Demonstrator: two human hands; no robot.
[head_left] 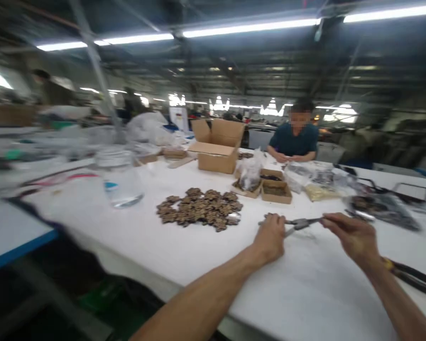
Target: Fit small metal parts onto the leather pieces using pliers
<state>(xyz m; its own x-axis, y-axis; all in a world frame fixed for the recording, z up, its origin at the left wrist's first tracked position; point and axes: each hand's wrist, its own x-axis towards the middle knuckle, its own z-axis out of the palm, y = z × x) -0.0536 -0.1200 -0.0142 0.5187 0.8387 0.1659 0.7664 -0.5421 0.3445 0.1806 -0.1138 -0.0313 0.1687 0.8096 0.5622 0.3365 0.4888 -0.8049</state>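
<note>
Handles (417,280), black with yellow parts, lie on the white tabletop (298,289) just beside the right forearm. Of the two hands, the left hand (270,237) is curled closed around one end of a grey metal tool (301,224); the right hand (355,239) pinches, thumb against fingers, a thin dark strip (315,220) at the tool's other end. Blur hides whether strip and tool are one piece. Left of the left hand spreads a loose pile of brown scalloped pieces (202,208). Beyond the right hand lies a clear bag of dark parts (383,210). Farther back stand a transparent jar (119,182), small cardboard trays (277,200) and an open cardboard box (216,164). Across the tabletop is a person (284,139) in a dark teal shirt, forearms resting on it.
</note>
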